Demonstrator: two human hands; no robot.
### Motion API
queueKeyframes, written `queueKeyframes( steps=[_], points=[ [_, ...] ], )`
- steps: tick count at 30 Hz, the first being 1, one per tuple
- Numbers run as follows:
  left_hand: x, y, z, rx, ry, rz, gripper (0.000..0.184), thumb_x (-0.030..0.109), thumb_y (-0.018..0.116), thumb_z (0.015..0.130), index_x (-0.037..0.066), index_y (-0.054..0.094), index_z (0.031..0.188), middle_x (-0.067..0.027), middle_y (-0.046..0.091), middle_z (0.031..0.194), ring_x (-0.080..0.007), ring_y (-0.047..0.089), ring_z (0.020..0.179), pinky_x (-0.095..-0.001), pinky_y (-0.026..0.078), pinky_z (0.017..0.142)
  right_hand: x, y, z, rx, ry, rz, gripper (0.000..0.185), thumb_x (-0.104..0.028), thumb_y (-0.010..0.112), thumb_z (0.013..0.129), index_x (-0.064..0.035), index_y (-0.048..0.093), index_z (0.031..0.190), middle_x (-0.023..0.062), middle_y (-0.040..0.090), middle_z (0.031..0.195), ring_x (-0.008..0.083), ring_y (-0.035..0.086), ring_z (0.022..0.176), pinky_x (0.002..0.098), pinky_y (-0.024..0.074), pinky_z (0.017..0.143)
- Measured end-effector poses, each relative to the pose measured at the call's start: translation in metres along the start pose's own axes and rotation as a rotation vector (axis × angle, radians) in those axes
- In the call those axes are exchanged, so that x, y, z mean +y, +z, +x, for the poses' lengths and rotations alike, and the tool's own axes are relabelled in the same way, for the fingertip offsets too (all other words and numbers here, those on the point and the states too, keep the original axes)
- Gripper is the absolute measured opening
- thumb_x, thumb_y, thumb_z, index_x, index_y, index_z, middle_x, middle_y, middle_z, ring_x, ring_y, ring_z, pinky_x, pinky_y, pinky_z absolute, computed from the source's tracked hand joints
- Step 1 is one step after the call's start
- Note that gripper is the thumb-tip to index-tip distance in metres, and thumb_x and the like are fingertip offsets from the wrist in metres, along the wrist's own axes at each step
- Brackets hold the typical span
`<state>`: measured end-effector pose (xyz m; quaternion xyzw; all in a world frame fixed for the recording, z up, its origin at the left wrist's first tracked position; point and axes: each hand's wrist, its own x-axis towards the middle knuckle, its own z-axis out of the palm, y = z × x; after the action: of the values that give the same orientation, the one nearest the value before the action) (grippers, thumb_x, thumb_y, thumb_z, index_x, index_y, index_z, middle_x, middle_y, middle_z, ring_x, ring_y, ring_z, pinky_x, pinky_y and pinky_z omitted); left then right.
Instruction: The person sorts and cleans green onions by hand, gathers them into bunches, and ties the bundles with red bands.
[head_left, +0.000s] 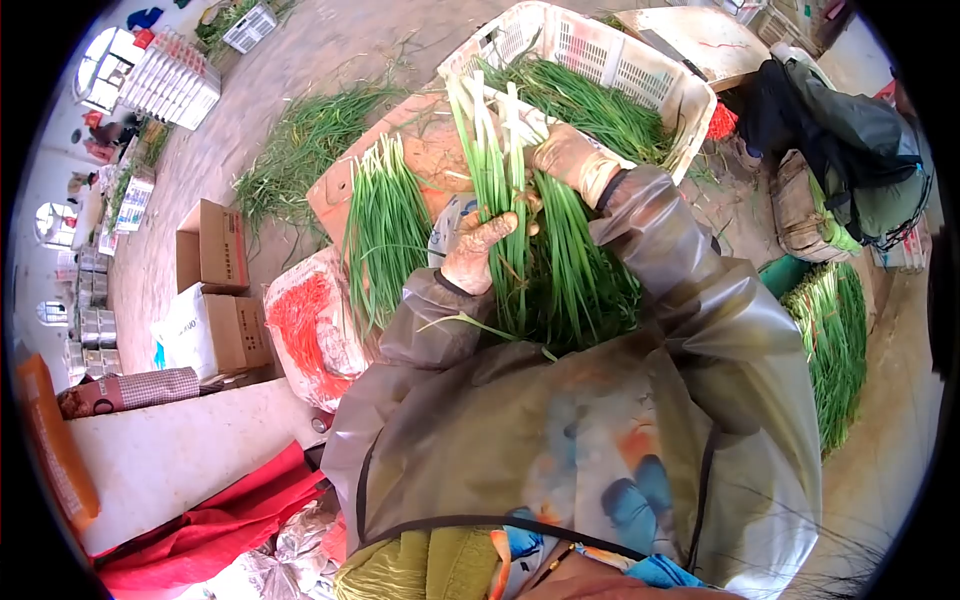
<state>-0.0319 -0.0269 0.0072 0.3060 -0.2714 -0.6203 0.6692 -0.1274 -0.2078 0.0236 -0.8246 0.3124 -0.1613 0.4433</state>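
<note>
My left hand [478,250] is closed round a bunch of chives [490,180], thumb across the front. The white stem ends point up and away from me, and the long green leaves hang toward my lap. Higher up, my right hand [570,160] is closed on the right part of these chives; its fingertips are partly hidden behind the stems. Another bundle of chives [385,225] lies to the left, on the edge of an orange-brown board [420,125]. One loose leaf [465,318] sticks out below my left hand.
Beyond the board stands a white plastic crate [690,110] with greens inside. Loose leaves [300,150] litter the floor at left. Red ties [305,315] lie on a white sack beside cardboard boxes [225,245]. Stacked chives [835,330] and a dark jacket [860,140] are at right.
</note>
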Motion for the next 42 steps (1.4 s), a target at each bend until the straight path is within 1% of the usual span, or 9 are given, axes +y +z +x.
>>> queueKeyframes(
  steps=[2,6,11,14,16,22,29,30,42],
  points=[
    [-0.003,-0.002,0.002,0.025,0.038,0.039,0.031,0.013,0.065,0.078,0.002,0.057,0.106,-0.0083,0.062,0.1,-0.0149,0.059,0.081,-0.029,0.048,0.073,-0.006,-0.014,-0.009,0.004,0.099,0.277,0.046,-0.032,0.07,0.07,0.0012,0.059,0.1,0.0116,0.065,0.09,0.0209,0.06,0.084,0.03,0.047,0.076],
    [-0.004,-0.005,0.001,0.225,0.046,0.081,0.03,0.012,0.064,0.078,0.001,0.057,0.105,-0.0087,0.063,0.095,-0.0158,0.058,0.077,-0.0301,0.048,0.068,-0.01,-0.043,-0.021,0.254,0.102,0.642,0.019,-0.012,0.063,0.08,-0.0031,0.064,0.097,0.0028,0.064,0.083,0.0095,0.057,0.067,0.0205,0.0468,0.061],
    [-0.01,0.01,0.005,0.171,0.049,0.207,0.025,0.01,0.06,0.081,0.003,0.058,0.105,-0.004,0.061,0.09,-0.0138,0.057,0.079,-0.0276,0.046,0.068,-0.051,-0.038,-0.027,0.019,-0.018,0.236,0.025,-0.024,0.067,0.078,-0.0025,0.067,0.091,0.0066,0.066,0.076,0.0131,0.059,0.074,0.0259,0.0465,0.074],
    [-0.009,0.013,0.005,0.172,0.131,0.199,0.027,0.01,0.059,0.082,0.003,0.056,0.107,-0.0041,0.06,0.094,-0.0151,0.056,0.084,-0.0299,0.047,0.072,-0.04,-0.043,-0.019,0.119,-0.031,0.613,0.019,-0.021,0.067,0.078,-0.0046,0.068,0.089,0.0035,0.064,0.071,0.0098,0.058,0.064,0.0231,0.0462,0.059],
    [0.0,0.011,-0.001,0.221,0.161,-0.134,0.028,0.011,0.059,0.082,0.004,0.053,0.109,-0.0059,0.059,0.1,-0.0186,0.057,0.088,-0.0335,0.049,0.075,-0.051,-0.064,-0.03,0.104,0.123,0.754,0.024,-0.019,0.066,0.079,-0.0031,0.067,0.096,0.0,0.062,0.072,0.0055,0.054,0.057,0.0201,0.0437,0.05],
    [-0.006,-0.028,-0.005,0.137,0.111,-0.173,0.022,0.016,0.065,0.079,0.004,0.057,0.097,-0.0141,0.059,0.106,-0.0201,0.058,0.09,-0.0328,0.049,0.075,-0.056,-0.101,-0.041,0.114,-0.02,0.612,0.025,-0.019,0.064,0.08,0.0006,0.066,0.096,0.0032,0.064,0.086,0.0084,0.057,0.074,0.0214,0.0454,0.068],
    [-0.01,-0.01,0.014,0.082,0.219,0.024,0.038,0.02,0.067,0.078,0.004,0.054,0.11,-0.0089,0.062,0.096,-0.015,0.056,0.078,-0.0277,0.044,0.068,-0.06,-0.078,-0.034,0.0,-0.018,0.405,0.024,-0.017,0.067,0.078,0.0,0.066,0.096,0.0031,0.065,0.079,0.008,0.055,0.067,0.0215,0.0445,0.059],
    [-0.006,-0.006,0.019,0.098,0.219,0.045,0.04,0.015,0.066,0.078,0.003,0.053,0.113,-0.0051,0.061,0.086,-0.0122,0.055,0.072,-0.0246,0.044,0.065,-0.067,-0.072,-0.037,0.0,-0.033,0.415,0.025,-0.019,0.074,0.07,-0.001,0.065,0.084,0.0039,0.062,0.068,0.0112,0.056,0.058,0.0264,0.0448,0.054],
    [0.002,0.026,0.039,0.257,0.116,0.409,0.018,0.01,0.071,0.072,0.001,0.062,0.086,-0.0003,0.059,0.067,-0.0064,0.044,0.049,-0.0199,0.033,0.045,-0.063,-0.063,-0.033,-0.056,0.002,0.337,0.033,-0.022,0.075,0.069,0.0017,0.063,0.089,0.0063,0.065,0.074,0.0125,0.058,0.065,0.0254,0.0453,0.059]
  ],
)
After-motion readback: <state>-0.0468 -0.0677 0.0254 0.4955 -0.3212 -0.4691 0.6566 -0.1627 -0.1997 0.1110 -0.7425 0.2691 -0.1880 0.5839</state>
